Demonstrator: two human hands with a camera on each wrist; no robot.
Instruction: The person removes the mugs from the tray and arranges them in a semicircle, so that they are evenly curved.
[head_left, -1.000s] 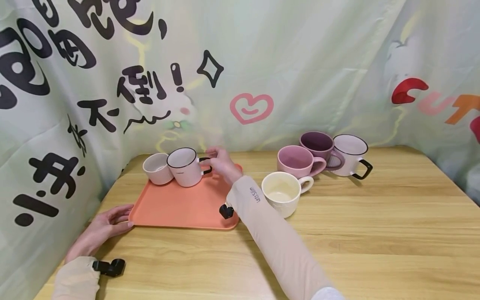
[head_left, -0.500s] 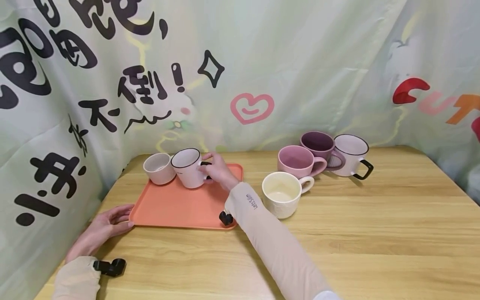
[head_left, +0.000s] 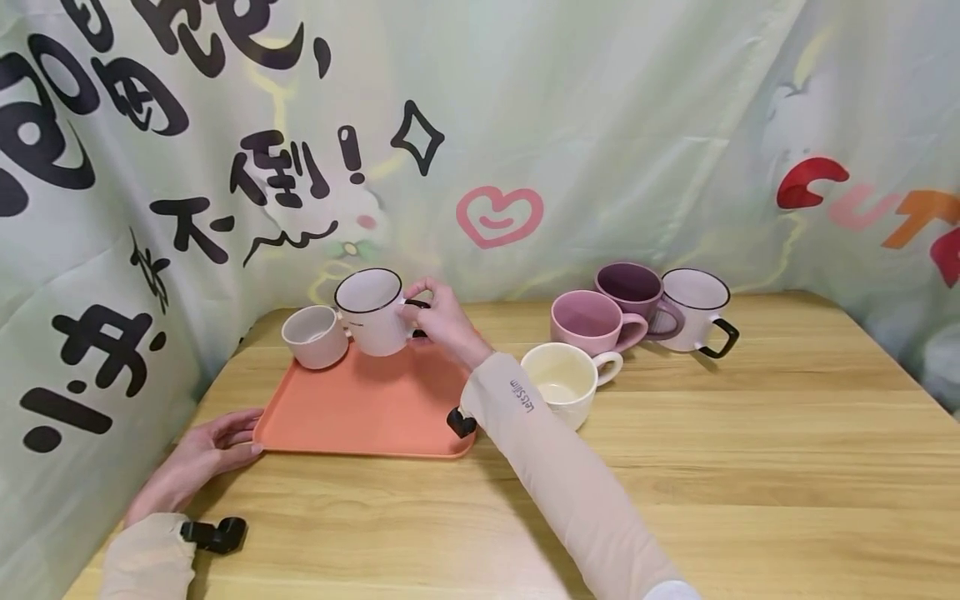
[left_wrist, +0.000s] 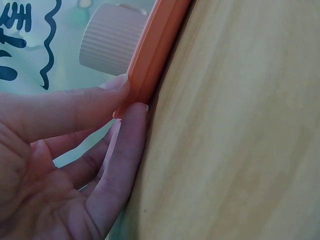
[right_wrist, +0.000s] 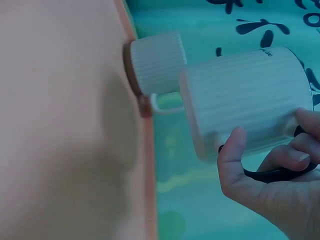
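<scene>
By its black handle my right hand [head_left: 444, 321] holds a white enamel-style mug [head_left: 372, 321] with a dark rim. The right wrist view shows the mug [right_wrist: 245, 100] raised off the tray, with fingers curled at the handle [right_wrist: 280, 174]. Beneath is an orange tray [head_left: 367, 417]. A small pale ribbed cup [head_left: 315, 342] sits at the tray's back left corner, just left of the raised mug. My left hand [head_left: 198, 462] is at the front left corner of the tray; in the left wrist view, thumb and a finger pinch the tray's edge [left_wrist: 150, 55].
Right of the tray stand a cream mug [head_left: 558, 387], a pink mug [head_left: 588, 325], a dark purple mug [head_left: 630, 287] and a white mug with a black handle [head_left: 696, 304]. A printed curtain [head_left: 600, 125] hangs behind the wooden table [head_left: 712, 467].
The white mug shifted slightly right and turned, then rose off the tray in my right hand. My left hand stays at the tray corner.
</scene>
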